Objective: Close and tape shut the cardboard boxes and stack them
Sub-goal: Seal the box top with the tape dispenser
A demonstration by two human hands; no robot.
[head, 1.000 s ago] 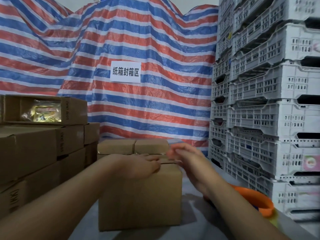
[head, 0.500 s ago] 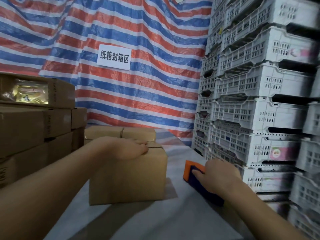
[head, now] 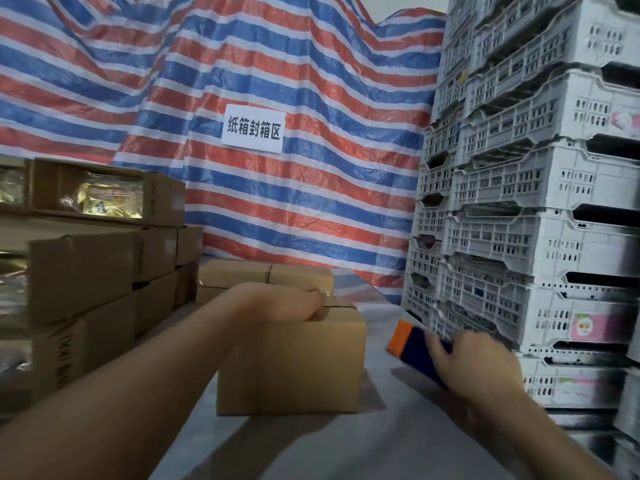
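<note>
A brown cardboard box [head: 291, 365] stands on the grey table [head: 346, 445] in front of me, its top flaps down. My left hand [head: 294, 304] rests on the box's top near edge, pressing the flaps. To the right of the box, my right hand [head: 467, 365] grips an orange and dark blue tape dispenser [head: 412, 341], lifted a little above the table. Its far orange end points toward the box. Behind the box lie two more closed cardboard boxes [head: 266, 277].
A stack of cardboard boxes [head: 86, 271] fills the left side, some with clear windows showing yellow packets. White plastic crates [head: 526, 202] are piled high along the right. A striped tarp with a white paper sign [head: 253, 131] hangs behind.
My right hand left the box top, reached right to the tape dispenser and now grips and lifts it. The left hand stays on the box. My view shifted.
</note>
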